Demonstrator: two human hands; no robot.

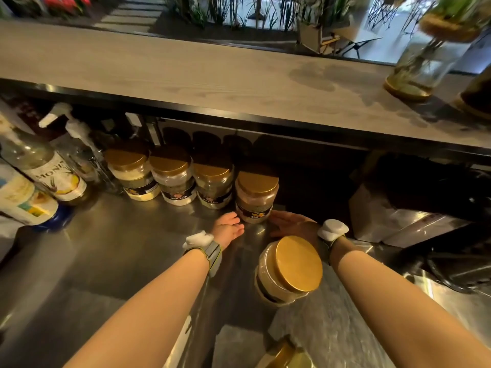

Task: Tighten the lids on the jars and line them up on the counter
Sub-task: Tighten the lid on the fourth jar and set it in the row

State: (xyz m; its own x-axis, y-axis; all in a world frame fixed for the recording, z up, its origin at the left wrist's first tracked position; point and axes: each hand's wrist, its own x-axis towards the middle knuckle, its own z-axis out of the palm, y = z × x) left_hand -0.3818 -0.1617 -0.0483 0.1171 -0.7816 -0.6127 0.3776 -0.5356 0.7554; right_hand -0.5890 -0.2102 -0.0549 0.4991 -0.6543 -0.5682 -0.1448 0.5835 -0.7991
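Note:
Clear jars with gold lids stand in a row at the back of the steel counter [127, 251]: a first jar [130, 171], a second [172, 176], a third [214, 181], and a fourth jar [256, 193] at the right end. My left hand [228, 227] lies open at the fourth jar's lower left, fingertips near its base. At the jar's lower right is my right hand [292, 224], open and palm up. Neither hand grips it. Another gold-lidded jar [288, 269] stands nearer, between my forearms. A further gold lid [281, 354] shows at the bottom edge.
Syrup bottles [53, 168] and a pump bottle [77, 131] crowd the left side. A wooden bar top [212, 75] overhangs the row of jars, with a glass vase [425, 59] at its right. Dark equipment [411, 197] and a steel bin fill the right.

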